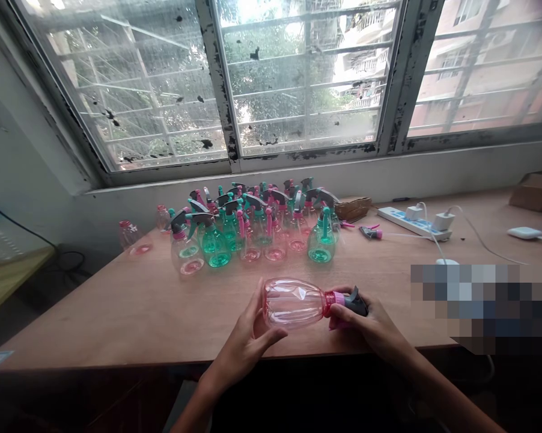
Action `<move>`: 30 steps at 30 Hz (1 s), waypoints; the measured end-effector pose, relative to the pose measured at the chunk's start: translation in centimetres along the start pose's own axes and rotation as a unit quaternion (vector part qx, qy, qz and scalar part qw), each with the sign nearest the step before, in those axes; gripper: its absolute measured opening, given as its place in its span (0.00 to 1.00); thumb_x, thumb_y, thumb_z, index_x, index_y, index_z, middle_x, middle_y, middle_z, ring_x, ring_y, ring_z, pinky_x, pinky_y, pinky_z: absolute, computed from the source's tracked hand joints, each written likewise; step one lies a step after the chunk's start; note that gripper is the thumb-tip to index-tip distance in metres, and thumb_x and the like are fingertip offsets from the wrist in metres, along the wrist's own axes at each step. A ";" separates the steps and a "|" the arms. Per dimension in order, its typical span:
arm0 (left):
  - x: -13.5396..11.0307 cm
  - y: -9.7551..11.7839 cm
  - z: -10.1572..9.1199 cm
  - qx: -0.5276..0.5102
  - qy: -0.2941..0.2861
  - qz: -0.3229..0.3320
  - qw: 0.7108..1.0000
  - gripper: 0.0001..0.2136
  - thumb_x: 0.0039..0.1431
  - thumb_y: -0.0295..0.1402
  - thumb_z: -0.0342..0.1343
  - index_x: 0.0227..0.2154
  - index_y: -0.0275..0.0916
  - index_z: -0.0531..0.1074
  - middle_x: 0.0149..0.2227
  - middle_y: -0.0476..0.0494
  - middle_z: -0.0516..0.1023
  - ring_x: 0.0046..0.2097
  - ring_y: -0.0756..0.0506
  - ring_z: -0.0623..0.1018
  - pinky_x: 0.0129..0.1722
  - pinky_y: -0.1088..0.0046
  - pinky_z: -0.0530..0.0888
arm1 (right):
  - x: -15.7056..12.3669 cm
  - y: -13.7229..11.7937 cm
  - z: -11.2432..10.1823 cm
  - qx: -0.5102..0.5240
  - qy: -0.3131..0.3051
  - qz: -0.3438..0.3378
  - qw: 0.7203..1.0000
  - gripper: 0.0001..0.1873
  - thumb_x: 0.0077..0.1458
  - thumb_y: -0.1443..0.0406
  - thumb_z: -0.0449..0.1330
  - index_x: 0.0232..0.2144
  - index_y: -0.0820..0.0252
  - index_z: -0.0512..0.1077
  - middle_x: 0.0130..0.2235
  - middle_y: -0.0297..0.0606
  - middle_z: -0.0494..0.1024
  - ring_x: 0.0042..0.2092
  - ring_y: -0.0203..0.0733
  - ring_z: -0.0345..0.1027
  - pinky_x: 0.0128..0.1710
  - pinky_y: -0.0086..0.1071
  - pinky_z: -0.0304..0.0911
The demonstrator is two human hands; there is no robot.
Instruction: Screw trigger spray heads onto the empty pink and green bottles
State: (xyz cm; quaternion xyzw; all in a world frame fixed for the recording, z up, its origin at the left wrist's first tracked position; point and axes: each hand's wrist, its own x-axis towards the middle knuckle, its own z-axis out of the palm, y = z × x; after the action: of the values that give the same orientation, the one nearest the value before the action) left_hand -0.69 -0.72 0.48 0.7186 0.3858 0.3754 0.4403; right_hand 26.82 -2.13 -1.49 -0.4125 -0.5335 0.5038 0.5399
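A clear pink spray bottle lies sideways in the air above the table's near edge, its base to the left and its black-and-pink spray head to the right. My left hand cups the base end, thumb below and fingers behind it. At the neck and spray head, my right hand has its fingers closed round the pink collar. The fingertips behind the bottle are partly hidden. Beyond my hands stands a cluster of pink and green spray bottles, upright with spray heads on.
Two pink bottles without spray heads stand at the table's left edge. A loose spray head lies right of the cluster, near a white power strip with plugs and cables. A cardboard box sits far right. Windows rise behind the table.
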 end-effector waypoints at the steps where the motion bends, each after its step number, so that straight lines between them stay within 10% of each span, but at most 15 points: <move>1: 0.0 0.0 0.0 -0.003 -0.004 -0.001 1.000 0.42 0.63 0.42 0.63 0.72 0.47 0.44 0.72 0.39 0.56 0.71 0.32 0.59 0.70 0.52 0.58 | 0.0 0.0 0.0 -0.003 -0.001 -0.001 1.000 0.20 0.55 0.54 0.70 0.42 0.61 0.74 0.27 0.36 0.83 0.30 0.44 0.78 0.34 0.34 0.73; 30: 0.4 0.0 0.0 0.022 -0.015 0.008 1.000 0.45 0.59 0.38 0.67 0.72 0.48 0.46 0.66 0.36 0.67 0.67 0.32 0.68 0.67 0.51 0.64 | 0.1 -0.2 0.2 0.006 -0.007 0.005 1.000 0.20 0.54 0.51 0.70 0.37 0.61 0.75 0.28 0.39 0.83 0.29 0.44 0.77 0.34 0.35 0.73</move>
State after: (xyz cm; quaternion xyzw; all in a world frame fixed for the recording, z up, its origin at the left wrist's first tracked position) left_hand -0.55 -0.39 0.53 0.7369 0.3812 0.3596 0.4271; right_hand 26.67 -2.06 -1.25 -0.4087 -0.5319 0.5125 0.5361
